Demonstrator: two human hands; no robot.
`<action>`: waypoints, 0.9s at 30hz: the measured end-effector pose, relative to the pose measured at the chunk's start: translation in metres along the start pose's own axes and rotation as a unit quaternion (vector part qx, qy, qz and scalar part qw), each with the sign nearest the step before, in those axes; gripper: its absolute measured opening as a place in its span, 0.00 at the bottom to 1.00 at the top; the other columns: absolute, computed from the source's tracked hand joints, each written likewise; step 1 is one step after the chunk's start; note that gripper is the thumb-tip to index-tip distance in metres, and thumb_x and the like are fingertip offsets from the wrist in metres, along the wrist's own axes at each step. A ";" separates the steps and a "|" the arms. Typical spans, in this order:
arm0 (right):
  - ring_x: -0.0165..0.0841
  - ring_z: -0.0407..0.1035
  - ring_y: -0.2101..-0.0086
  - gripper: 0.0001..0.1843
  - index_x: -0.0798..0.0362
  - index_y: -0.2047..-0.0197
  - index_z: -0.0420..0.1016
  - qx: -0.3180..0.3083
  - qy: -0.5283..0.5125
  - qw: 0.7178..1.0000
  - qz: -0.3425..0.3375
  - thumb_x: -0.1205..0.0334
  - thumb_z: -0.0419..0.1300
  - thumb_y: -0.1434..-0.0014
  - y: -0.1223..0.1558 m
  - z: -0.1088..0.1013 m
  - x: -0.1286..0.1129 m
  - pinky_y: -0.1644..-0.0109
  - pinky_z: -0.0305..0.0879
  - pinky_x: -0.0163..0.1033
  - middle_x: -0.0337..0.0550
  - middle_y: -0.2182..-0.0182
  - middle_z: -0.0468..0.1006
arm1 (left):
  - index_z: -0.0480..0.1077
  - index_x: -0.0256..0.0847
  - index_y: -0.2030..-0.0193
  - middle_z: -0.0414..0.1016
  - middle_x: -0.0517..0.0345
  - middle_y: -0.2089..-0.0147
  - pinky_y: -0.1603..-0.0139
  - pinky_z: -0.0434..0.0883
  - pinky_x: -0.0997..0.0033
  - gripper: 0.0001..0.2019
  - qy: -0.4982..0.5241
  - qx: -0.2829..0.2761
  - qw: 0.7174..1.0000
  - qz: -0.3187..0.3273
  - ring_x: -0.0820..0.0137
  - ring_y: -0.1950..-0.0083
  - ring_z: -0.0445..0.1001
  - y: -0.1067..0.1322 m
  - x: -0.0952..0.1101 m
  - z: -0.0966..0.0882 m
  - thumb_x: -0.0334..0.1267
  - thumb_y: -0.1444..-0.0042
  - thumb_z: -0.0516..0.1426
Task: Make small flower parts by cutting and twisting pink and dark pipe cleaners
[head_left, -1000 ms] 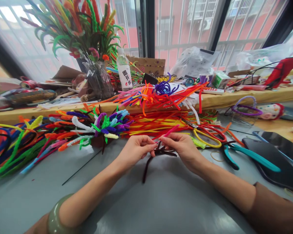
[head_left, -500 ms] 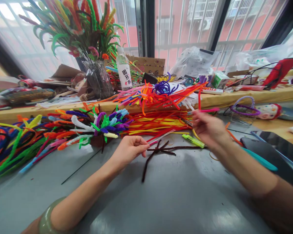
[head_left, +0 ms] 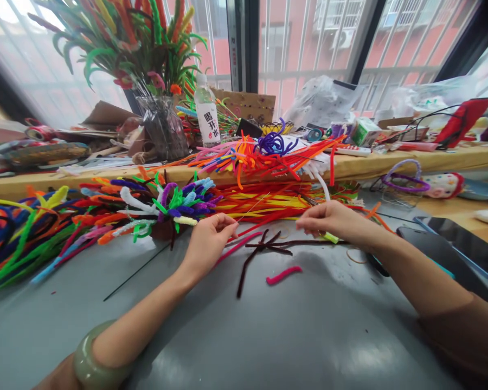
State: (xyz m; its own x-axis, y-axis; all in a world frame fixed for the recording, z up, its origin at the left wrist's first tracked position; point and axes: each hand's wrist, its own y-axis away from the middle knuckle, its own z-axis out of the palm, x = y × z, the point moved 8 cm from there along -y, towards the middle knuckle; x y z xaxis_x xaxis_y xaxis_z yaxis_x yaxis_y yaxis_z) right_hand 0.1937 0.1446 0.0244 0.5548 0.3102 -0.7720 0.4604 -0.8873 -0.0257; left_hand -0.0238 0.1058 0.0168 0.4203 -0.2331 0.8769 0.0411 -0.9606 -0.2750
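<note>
My left hand [head_left: 211, 235] is closed in a pinch on a thin pale wire [head_left: 254, 207], which sticks out up and to the right. A long pink pipe cleaner [head_left: 244, 242] passes just behind that hand; whether it joins the wire I cannot tell. My right hand [head_left: 333, 223] hovers opposite with fingertips pressed together, and what they hold, if anything, is hidden. A short pink pipe cleaner piece [head_left: 283, 275] lies on the grey table [head_left: 228, 336]. Between the hands, dark brown pipe cleaners [head_left: 264, 246] lie joined in a branching shape. A yellow-green marker [head_left: 330, 237] is partly hidden under my right hand.
Bundles of coloured pipe cleaners [head_left: 28, 244] fill the left. A pot of fuzzy stems [head_left: 166, 230] stands beside a black rod [head_left: 134, 273]. Phones [head_left: 435, 249] lie at right. On the ledge stand a glass vase [head_left: 165, 130] and a water bottle [head_left: 207, 116].
A short pink piece has left my right hand and now lies on the table. My right hand has come down and left, and my left hand has risen slightly with the wire.
</note>
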 end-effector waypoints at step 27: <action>0.37 0.62 0.62 0.07 0.54 0.65 0.70 -0.016 0.375 0.841 -0.390 0.61 0.55 0.46 -0.004 0.138 -0.084 0.59 0.60 0.40 0.45 0.66 0.70 | 0.71 0.36 0.67 0.72 0.56 0.67 0.65 0.66 0.74 0.06 -0.078 0.079 0.976 0.187 0.71 0.65 0.70 0.008 0.029 -0.011 0.33 0.47 0.53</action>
State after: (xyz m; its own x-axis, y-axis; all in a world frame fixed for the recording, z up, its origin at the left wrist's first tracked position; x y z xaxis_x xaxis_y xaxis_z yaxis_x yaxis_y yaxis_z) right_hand 0.0495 0.0754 0.0017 0.3513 0.9320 0.0895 0.8988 -0.3090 -0.3109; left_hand -0.0209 0.0893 0.0442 0.5648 -0.5246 0.6370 -0.0069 -0.7749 -0.6321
